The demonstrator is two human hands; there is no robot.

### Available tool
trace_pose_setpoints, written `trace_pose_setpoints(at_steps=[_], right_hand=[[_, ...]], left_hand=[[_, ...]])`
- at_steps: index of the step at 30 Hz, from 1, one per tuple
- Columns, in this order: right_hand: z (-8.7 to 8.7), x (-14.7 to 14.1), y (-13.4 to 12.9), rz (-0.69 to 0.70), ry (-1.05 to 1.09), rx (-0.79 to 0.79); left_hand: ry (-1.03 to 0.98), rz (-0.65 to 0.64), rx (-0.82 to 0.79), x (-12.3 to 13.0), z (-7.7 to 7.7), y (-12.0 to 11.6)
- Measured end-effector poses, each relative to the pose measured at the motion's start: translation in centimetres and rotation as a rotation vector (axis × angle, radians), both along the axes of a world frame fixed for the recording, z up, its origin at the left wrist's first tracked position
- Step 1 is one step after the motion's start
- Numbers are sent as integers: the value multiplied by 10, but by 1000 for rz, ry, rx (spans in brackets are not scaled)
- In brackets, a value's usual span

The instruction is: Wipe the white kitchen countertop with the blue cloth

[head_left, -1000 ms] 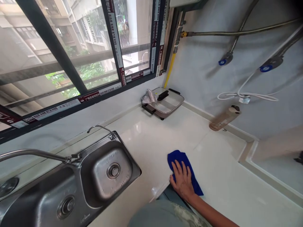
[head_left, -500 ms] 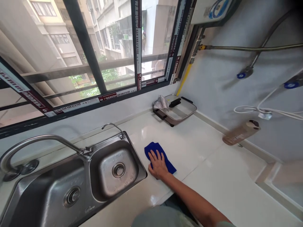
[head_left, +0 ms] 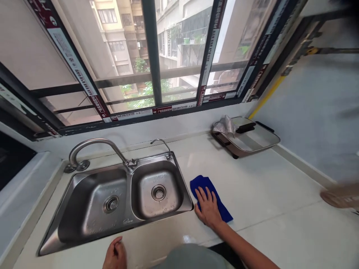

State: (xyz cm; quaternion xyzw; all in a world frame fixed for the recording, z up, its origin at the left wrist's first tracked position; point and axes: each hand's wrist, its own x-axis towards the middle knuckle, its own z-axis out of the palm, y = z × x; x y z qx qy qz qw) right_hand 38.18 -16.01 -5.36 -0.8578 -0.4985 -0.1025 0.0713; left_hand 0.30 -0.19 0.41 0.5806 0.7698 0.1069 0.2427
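Note:
My right hand (head_left: pixel 208 209) lies flat on a blue cloth (head_left: pixel 221 206), fingers spread, pressing it against the white countertop (head_left: pixel 174 233) just right of the sink. The cloth shows beyond my fingertips and along the right side of the hand. At the bottom edge of the view, my left hand (head_left: pixel 115 254) is loosely closed by the counter's front edge, and nothing shows in it. Close to both hands is a steel double sink (head_left: pixel 129 194) with a drain in each basin. A large curved faucet (head_left: pixel 102 141) and a small thin spout (head_left: pixel 161 141) rise behind it.
An electric pan with a glass lid (head_left: pixel 256 138) stands at the back right, a crumpled clear plastic wrapping (head_left: pixel 226 126) on it. A blurred brown bottle (head_left: pixel 340 196) is at the right edge. A framed window (head_left: pixel 157 74) runs along the back.
The view has swung left, showing more of the sink and the left wall. My left hand has come into view at the bottom. My right hand stays flat on the cloth beside the sink.

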Motion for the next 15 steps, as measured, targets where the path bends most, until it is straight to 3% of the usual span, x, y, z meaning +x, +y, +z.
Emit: trace_pose_setpoints(at_steps=[4,8,11,15], right_hand=[[1,-39,-24,235,-15,-16],[6,-42,-37,392,29,-37],[8,-28,-34,415,49,-46],[8,-7,-14,328,36,-30]], left_hand=[[-19,9,-6,-1,-4,1],[-23,14,23,-4,-14,2],[-19,18,43,-4,-17,-1],[-1,36,20,-7,-21,1]])
